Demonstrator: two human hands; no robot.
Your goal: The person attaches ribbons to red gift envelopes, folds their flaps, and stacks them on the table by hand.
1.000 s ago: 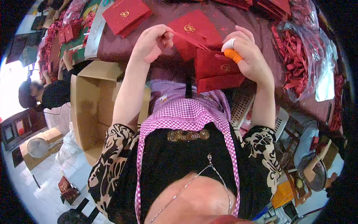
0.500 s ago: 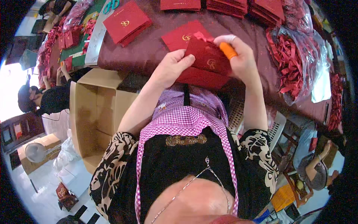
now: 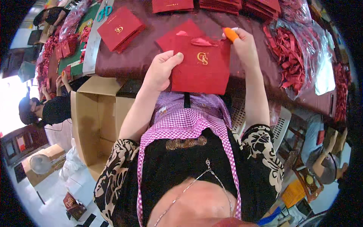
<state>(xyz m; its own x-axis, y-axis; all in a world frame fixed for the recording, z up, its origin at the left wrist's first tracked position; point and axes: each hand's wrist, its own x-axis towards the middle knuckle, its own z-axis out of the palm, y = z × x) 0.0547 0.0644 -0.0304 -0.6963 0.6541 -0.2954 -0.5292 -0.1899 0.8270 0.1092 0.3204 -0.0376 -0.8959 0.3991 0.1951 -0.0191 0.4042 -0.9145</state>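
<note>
- Pinching the left edge of a red bag (image 3: 200, 77), the left hand (image 3: 162, 70) has its thumb laid on the front panel and its other fingers mostly hidden behind.
- Half curled at the bag's upper right corner, the right hand (image 3: 244, 43) wears an orange cover (image 3: 230, 35) on 1 digit and a white wrapping on another; whether it grips the corner, I cannot tell.
- The bag is upright between the 2 hands, above the person's lap and in front of the table edge, its gold emblem (image 3: 202, 58) facing the wearer.
- A pink-red ribbon (image 3: 204, 42) lies across the front near its top edge.
- Partly hidden behind it, 1 more red piece (image 3: 185, 27) lies on the dark red tablecloth (image 3: 128, 62).
- To the left sits a small red stack (image 3: 120, 31), with teal scissors (image 3: 104, 13) near it.
- At the top, 3 red piles stand side by side.
- To the right, clear plastic (image 3: 311, 55) surrounds loose red ribbons (image 3: 289, 56).
- Below the table's left part, a cardboard box (image 3: 85, 125) gapes.
</note>
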